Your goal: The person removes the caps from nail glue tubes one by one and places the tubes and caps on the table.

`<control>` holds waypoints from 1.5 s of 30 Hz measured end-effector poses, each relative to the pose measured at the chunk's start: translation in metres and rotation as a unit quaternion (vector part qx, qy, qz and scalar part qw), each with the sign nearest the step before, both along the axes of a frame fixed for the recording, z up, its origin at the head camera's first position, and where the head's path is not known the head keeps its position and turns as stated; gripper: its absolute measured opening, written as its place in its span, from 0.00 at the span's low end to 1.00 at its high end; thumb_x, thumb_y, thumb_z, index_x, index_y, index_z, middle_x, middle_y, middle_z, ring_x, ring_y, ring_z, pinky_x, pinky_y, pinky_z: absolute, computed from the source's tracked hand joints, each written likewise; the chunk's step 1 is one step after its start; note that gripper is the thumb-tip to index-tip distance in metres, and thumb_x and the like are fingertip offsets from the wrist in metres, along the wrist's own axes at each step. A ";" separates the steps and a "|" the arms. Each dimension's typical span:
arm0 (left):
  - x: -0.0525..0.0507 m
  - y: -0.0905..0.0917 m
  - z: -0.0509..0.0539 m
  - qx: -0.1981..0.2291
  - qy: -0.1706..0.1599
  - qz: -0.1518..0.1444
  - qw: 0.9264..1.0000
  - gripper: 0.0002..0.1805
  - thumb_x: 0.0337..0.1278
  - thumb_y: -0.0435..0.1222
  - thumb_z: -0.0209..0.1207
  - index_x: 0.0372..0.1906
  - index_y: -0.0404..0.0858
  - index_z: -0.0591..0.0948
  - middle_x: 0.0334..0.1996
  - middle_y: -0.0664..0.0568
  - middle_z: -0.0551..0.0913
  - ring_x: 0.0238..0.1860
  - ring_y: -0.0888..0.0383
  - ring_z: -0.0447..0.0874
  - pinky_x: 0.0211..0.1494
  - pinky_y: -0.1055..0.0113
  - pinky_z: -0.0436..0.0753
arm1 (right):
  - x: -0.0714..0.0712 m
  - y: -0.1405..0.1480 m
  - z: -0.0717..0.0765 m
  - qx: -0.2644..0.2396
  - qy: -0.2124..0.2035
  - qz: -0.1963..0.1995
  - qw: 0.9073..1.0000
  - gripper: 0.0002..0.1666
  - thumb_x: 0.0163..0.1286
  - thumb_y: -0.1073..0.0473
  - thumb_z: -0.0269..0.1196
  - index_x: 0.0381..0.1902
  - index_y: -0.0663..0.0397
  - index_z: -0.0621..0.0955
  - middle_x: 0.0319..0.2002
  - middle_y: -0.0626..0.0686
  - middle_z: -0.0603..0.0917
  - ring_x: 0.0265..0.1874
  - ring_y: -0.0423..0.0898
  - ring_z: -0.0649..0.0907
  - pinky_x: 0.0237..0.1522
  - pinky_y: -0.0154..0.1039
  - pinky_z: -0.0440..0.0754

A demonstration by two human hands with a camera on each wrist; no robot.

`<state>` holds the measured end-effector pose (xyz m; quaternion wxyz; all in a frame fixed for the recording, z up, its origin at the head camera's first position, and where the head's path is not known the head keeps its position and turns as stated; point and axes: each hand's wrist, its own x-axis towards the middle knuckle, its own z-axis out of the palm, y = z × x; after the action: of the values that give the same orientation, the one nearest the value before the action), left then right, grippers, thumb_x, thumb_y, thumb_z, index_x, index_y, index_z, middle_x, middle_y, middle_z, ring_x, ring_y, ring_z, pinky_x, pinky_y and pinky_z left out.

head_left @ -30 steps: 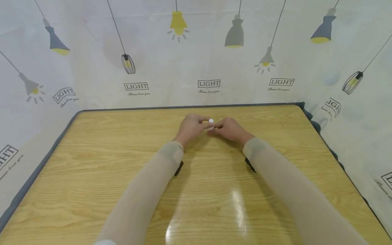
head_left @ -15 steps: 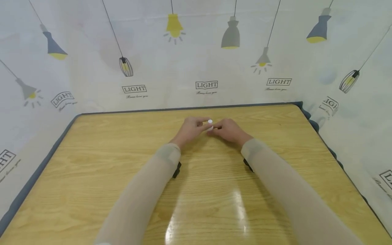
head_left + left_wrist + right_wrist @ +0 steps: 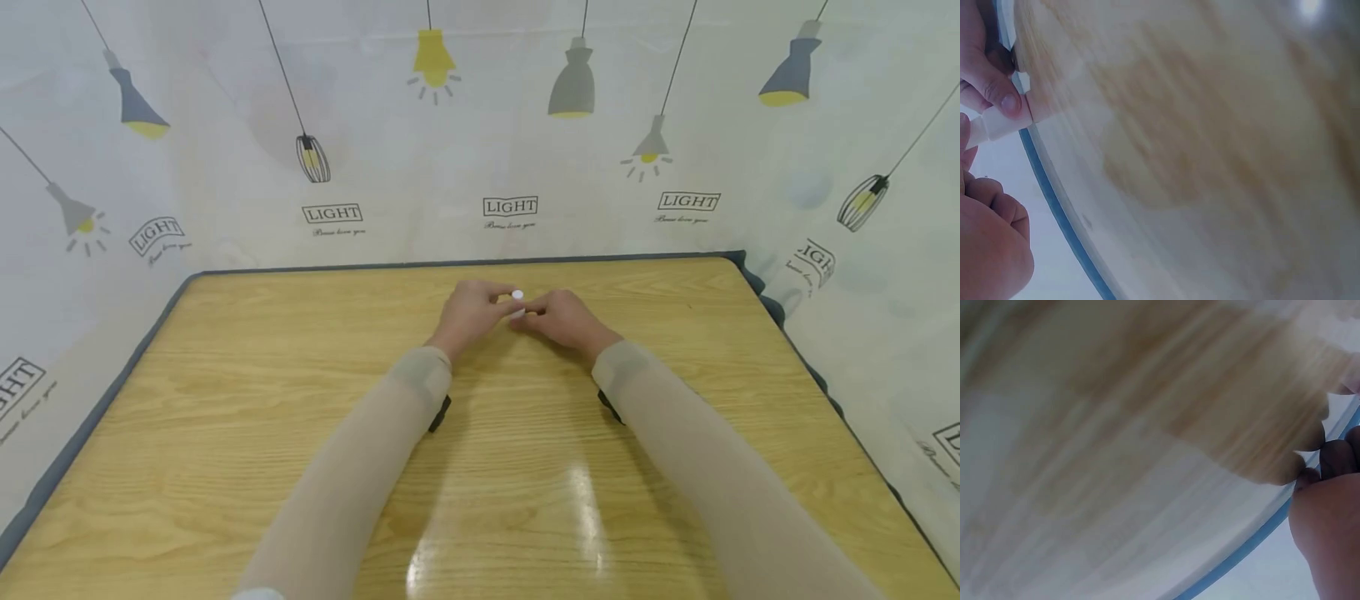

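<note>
fingers [image 3: 498,289] round small white cylinder [image 3: 517,296]

Small black pieces [image 3: 441,413] jut from beneath long, plain beige sleeves [image 3: 352,467].

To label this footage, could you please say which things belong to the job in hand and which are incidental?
In the job:
small white item
left hand, pinching it
right hand, pinching it

Incidental:
wooden table beneath
lamp-print backdrop
black wrist devices

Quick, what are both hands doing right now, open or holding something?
Left hand: closed, pinching the small white container near its top.
Right hand: closed, holding the same container lower down.
</note>
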<state>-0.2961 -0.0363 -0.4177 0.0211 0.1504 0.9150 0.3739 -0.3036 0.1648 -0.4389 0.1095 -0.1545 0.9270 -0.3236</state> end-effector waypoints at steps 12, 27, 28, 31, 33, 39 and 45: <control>0.001 0.003 0.001 -0.022 -0.001 0.007 1.000 0.24 0.69 0.55 0.68 0.63 0.49 0.88 0.24 0.55 0.75 0.24 0.62 0.66 0.27 0.70 0.68 | 0.001 0.002 0.003 0.035 0.031 0.023 0.999 0.26 0.75 0.37 0.66 0.65 0.37 0.86 0.61 0.54 0.89 0.60 0.53 0.86 0.70 0.57 0.79; 0.000 0.001 0.000 -0.004 -0.024 0.016 1.000 0.25 0.67 0.56 0.69 0.63 0.49 0.87 0.37 0.53 0.84 0.32 0.59 0.73 0.33 0.68 0.73 | 0.002 0.002 0.005 0.010 0.007 0.027 1.000 0.26 0.75 0.36 0.66 0.66 0.37 0.85 0.55 0.52 0.92 0.52 0.47 0.82 0.66 0.52 0.80; 0.000 0.001 0.000 -0.005 -0.026 0.017 1.000 0.26 0.68 0.56 0.68 0.64 0.49 0.87 0.37 0.53 0.84 0.32 0.59 0.73 0.33 0.68 0.73 | 0.002 0.002 0.005 0.011 0.007 0.027 1.000 0.26 0.75 0.36 0.66 0.66 0.37 0.85 0.53 0.53 0.93 0.52 0.47 0.82 0.66 0.52 0.80; 0.000 0.002 0.000 -0.011 -0.027 0.020 0.999 0.26 0.68 0.57 0.68 0.64 0.50 0.87 0.37 0.52 0.84 0.32 0.59 0.73 0.32 0.68 0.72 | 0.002 0.001 0.004 0.013 0.005 0.026 1.000 0.27 0.75 0.36 0.66 0.66 0.37 0.85 0.41 0.54 0.94 0.49 0.48 0.82 0.63 0.50 0.80; -0.001 0.002 0.000 -0.013 -0.029 0.025 0.999 0.26 0.67 0.57 0.68 0.63 0.50 0.87 0.40 0.52 0.86 0.33 0.59 0.74 0.33 0.68 0.73 | 0.002 0.001 0.005 0.014 0.004 0.024 1.000 0.27 0.75 0.36 0.66 0.66 0.36 0.85 0.34 0.54 0.92 0.46 0.47 0.81 0.62 0.49 0.79; -0.002 0.002 0.000 -0.013 -0.029 0.030 0.999 0.24 0.65 0.56 0.71 0.61 0.51 0.89 0.43 0.55 0.89 0.32 0.61 0.75 0.32 0.69 0.73 | 0.002 0.001 0.004 0.007 0.001 0.021 1.000 0.27 0.75 0.36 0.67 0.65 0.37 0.85 0.54 0.53 0.92 0.55 0.48 0.84 0.67 0.53 0.80; -0.002 -0.001 -0.004 0.046 -0.031 -0.011 0.998 0.23 0.69 0.50 0.69 0.62 0.44 0.88 0.20 0.55 0.70 0.21 0.62 0.63 0.26 0.71 0.66 | 0.001 0.000 0.003 0.005 0.004 0.024 1.000 0.25 0.75 0.36 0.67 0.63 0.36 0.86 0.58 0.51 0.91 0.49 0.48 0.83 0.62 0.49 0.81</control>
<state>-0.2984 -0.0372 -0.4220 0.0466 0.1493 0.8942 0.4194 -0.3023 0.1653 -0.4363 0.1147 -0.1773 0.9250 -0.3158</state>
